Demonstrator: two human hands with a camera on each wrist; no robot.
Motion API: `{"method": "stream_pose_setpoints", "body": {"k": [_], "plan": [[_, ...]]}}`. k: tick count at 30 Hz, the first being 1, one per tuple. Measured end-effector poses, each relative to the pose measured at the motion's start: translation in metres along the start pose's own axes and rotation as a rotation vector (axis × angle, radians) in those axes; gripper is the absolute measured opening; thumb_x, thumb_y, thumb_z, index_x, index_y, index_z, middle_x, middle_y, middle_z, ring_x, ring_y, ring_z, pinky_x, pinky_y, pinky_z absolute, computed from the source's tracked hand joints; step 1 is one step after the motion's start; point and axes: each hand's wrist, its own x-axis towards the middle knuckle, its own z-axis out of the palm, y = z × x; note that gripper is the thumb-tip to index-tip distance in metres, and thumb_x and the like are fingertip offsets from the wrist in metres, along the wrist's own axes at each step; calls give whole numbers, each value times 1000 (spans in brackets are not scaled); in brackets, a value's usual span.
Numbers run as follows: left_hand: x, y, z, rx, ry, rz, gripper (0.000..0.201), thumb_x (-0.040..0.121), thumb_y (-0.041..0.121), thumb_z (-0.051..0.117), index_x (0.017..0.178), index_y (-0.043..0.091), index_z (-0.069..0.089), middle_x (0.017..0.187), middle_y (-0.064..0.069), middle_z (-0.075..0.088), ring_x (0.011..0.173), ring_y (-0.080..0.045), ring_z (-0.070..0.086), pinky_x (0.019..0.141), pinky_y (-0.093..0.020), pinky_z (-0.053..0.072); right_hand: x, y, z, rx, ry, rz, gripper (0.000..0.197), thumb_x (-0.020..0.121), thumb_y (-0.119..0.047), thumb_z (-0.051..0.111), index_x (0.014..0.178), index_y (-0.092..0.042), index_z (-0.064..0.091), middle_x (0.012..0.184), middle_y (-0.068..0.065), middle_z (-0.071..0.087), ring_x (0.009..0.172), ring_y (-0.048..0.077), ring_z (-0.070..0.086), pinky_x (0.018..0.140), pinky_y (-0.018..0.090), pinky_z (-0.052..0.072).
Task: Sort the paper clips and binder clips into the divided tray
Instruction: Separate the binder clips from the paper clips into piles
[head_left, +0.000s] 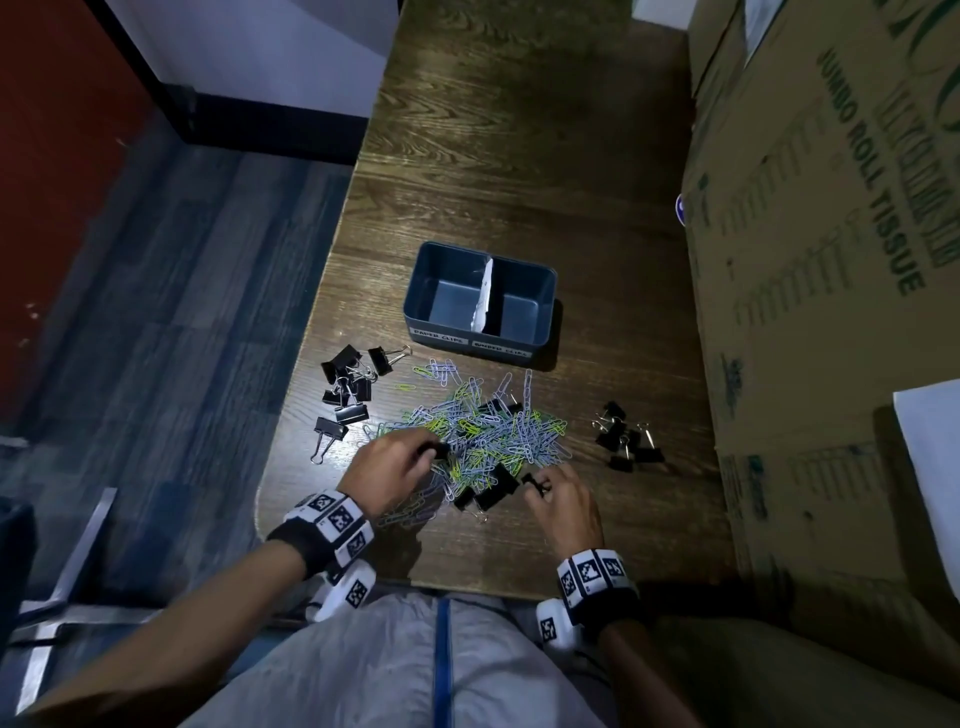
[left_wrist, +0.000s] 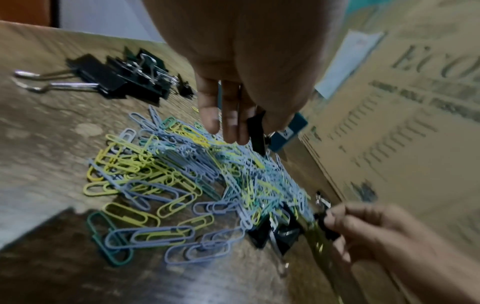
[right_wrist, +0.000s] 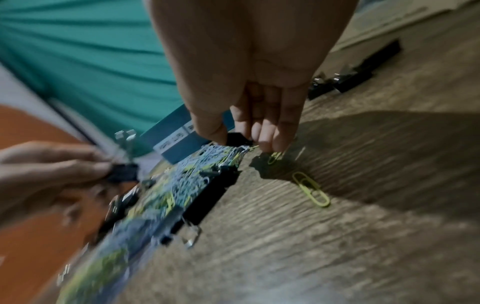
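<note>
A heap of blue, yellow and green paper clips lies on the wooden table, in front of the blue divided tray. Both tray halves look empty; front labels read paper clips and binder clips. My left hand pinches a black binder clip at the heap's left edge. At the heap's near right, my right hand pinches a small black binder clip. More black binder clips lie half buried in the heap between my hands.
Separate groups of black binder clips sit left and right of the heap. Large cardboard boxes wall the table's right side. The table's left edge drops to the floor. One yellow paper clip lies apart.
</note>
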Motion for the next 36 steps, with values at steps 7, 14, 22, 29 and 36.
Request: {"method": "stream_pose_setpoints", "body": {"k": [7,14,22,29,36], "plan": [[-27,-36,-34,7,261,-288,10,92,30,59,100,24,61,89,0,71,67,-13,62,56,-20,42,1,-1,-11,430,5,273,8,78,-34,69,70,-31,69,89,-9,71,72,11,70,75,40,59],[-53,-90,-24,109,169,-448,15,93,34,56,105,25,52,95,-4,67,85,-26,60,68,-34,43,-2,1,3,45,-45,-7,23,79,-31,75,94,-34,59,100,-13,58,81,12,63,71,38,56],[-67,-92,-15,137,184,-394,37,90,33,61,120,21,43,115,-9,59,92,-33,62,67,-41,51,-18,-21,32,-178,-370,-355,57,71,-47,80,116,-33,49,121,-1,44,102,23,58,76,41,55],[-58,-51,-4,316,73,49,30,88,31,61,112,18,50,95,-4,54,76,-26,60,54,-32,46,-28,-23,37,-308,-390,-479,53,62,-25,85,109,-22,64,100,4,57,69,26,65,52,31,50],[-20,14,34,482,-164,431,40,89,32,49,127,18,49,112,-4,55,95,-20,57,72,-35,55,-33,-22,23,-191,-311,-351,30,72,-23,59,101,-27,55,109,-3,59,82,31,64,63,42,54]]}}
